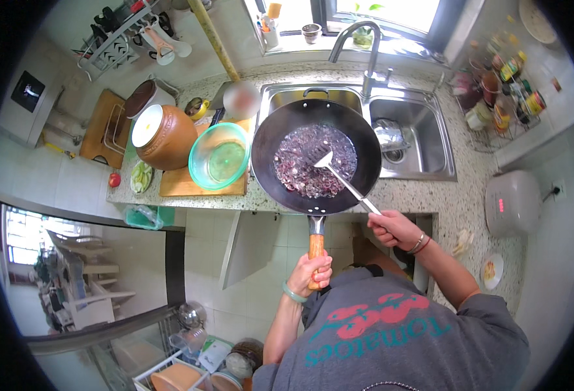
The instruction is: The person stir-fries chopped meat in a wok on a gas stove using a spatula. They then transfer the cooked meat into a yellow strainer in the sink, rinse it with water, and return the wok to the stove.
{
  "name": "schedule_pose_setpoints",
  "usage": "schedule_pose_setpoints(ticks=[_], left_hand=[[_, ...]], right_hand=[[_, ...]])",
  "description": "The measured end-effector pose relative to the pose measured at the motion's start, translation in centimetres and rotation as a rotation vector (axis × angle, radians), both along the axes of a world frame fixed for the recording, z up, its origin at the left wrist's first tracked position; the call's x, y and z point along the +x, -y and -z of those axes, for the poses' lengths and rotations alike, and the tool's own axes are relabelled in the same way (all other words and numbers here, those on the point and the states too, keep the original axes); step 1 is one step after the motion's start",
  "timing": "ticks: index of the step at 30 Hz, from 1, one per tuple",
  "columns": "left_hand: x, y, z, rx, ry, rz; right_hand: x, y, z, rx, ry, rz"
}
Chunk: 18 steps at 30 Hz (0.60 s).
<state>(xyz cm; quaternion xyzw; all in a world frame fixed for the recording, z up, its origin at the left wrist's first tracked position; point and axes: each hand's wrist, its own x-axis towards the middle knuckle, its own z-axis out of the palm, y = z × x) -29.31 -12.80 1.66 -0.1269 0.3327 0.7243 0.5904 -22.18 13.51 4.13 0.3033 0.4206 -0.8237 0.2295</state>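
My left hand (309, 272) is wrapped round the wooden handle (316, 244) of a large dark wok (369, 153). The wok is held over the front of the sink and the counter edge. Inside it, chopped purplish-red pieces (300, 179) lie in liquid. Closed on the end of a metal spatula (348, 185) is my right hand (396, 230). The spatula's head rests among the pieces near the wok's middle.
Left of the wok, a green translucent basin (199, 163) and a brown clay pot (169, 140) stand by a wooden board (176, 186). A double sink (424, 130) with a tall faucet (373, 55) lies behind. Rightward are a bottle rack (485, 140) and a rice cooker (514, 202).
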Motion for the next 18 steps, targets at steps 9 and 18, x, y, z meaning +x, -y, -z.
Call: schedule_pose_setpoints(ticks=[9,18], left_hand=[[0.4,-5.4,0.6,0.005,0.051,-0.186],[0.0,-9.3,-1.3,-0.129,0.024,-0.311]], right_hand=[[-5.2,-12.4,2.0,1.187,-0.314,-0.338],[-9.2,-17.4,4.8,1.238,-0.422,-0.397]])
